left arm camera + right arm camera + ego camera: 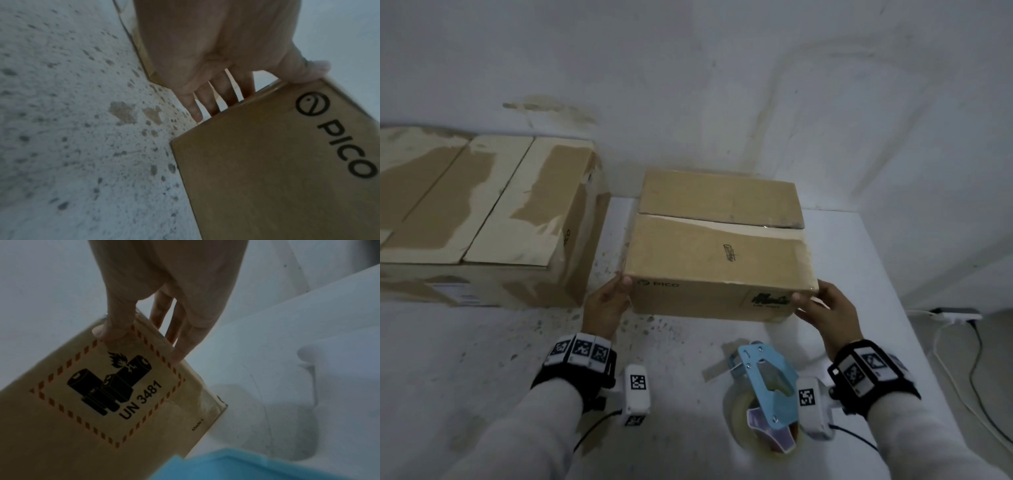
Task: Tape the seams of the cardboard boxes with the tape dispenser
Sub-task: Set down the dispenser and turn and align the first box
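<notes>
Nearest the person, the tape dispenser [763,394] lies on its side on the white table [893,274], between the two wrists and closer to the right one. Its blue frame runs roughly front to back, with the clear roll at the near end and the cutting end pointing away toward the box; a loose tab of tape [717,371] trails off to the left.

Just beyond it, the left hand [604,306] holds the near left corner of the small box [717,253]: the thumb presses the front face by the printed logo while the straight fingers [216,100] lie along the left side. The right hand [825,310] grips the near right corner the same way, thumb on the battery warning label [111,391], fingers [185,344] spread down the right side. Both forearms reach forward, palms facing each other.

The box's open seam [719,222] runs left to right across the top. Farther left, against the wall, stands a large box [482,212].
</notes>
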`<state>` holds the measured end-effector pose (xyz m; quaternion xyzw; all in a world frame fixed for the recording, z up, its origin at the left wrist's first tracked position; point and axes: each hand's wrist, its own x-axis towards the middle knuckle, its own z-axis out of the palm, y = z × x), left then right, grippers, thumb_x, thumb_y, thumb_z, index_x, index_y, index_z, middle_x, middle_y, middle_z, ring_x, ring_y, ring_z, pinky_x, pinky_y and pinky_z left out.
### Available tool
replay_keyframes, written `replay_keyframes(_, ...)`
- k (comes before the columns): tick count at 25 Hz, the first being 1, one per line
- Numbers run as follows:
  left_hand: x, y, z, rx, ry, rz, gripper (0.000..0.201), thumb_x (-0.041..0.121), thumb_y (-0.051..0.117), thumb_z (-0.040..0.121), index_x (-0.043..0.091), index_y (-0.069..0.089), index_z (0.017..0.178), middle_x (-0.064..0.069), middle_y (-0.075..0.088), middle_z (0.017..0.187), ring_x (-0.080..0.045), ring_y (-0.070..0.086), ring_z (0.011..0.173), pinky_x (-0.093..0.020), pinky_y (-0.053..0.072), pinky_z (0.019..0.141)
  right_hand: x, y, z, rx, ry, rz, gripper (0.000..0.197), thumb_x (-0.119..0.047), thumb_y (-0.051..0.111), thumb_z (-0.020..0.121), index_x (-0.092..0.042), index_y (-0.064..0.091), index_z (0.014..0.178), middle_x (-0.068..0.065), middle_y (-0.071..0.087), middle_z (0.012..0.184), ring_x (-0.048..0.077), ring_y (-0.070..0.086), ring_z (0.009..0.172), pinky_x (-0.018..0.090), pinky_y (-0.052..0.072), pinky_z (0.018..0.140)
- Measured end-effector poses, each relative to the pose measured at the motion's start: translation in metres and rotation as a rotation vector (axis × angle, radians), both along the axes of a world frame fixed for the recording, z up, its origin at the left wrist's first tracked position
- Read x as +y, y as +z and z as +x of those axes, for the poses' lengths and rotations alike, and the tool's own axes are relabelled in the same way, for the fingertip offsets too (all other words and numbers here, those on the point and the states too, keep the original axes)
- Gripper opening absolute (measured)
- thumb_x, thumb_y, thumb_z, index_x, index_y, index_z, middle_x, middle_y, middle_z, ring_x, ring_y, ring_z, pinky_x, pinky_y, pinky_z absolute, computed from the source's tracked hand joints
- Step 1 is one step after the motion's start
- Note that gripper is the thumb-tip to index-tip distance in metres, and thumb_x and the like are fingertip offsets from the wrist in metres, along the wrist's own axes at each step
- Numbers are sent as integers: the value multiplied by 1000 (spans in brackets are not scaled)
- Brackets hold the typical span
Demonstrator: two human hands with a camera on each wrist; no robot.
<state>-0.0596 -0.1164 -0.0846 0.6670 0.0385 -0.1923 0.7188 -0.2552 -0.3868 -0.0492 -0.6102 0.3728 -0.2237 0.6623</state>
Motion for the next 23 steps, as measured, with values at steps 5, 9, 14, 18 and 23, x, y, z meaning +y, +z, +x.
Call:
replay_keyframes(5,0,8,-4,116,44,-128,29,35,44,95,16,57,113,-5,59,116,-18,54,109,-35,42,97,3,-5,5,-63,-78,112,20,0,65,80,-9,63,97,8,67,93,21,64,88,26,60,69)
replay_keyframes(9,-3,6,-3,83,112,-67,20,34,46,95,23,57,84,1,63,94,-16,59,91,-28,49,72,2,-16,0,-138,-147,257,26,-15,75,67,-10,63,89,8,67,89,22,63,91,32,60,75)
replay_keyframes(14,-3,9,-4,27,215,-34,24,28,57,92,23,47,70,5,58,61,-9,53,56,-19,43,49,5,-22,3,-182,-190,276,22,-10,67,79,-18,48,72,7,63,82,17,62,86,33,61,71)
replay_keyframes(18,-5,17,-9,21,195,-85,21,25,55,93,21,53,73,-2,51,68,-12,45,58,-18,39,48,6,-19,4,-130,-177,227,24,-6,57,89,-18,48,71,8,60,89,21,56,94,42,52,84)
replay_keyframes(23,-14,27,-15,70,255,-44,17,27,55,92,25,56,75,0,60,80,-15,54,70,-29,42,62,12,-16,9,-80,-266,153,21,-9,58,89,-20,52,72,6,60,93,21,54,97,40,47,84)
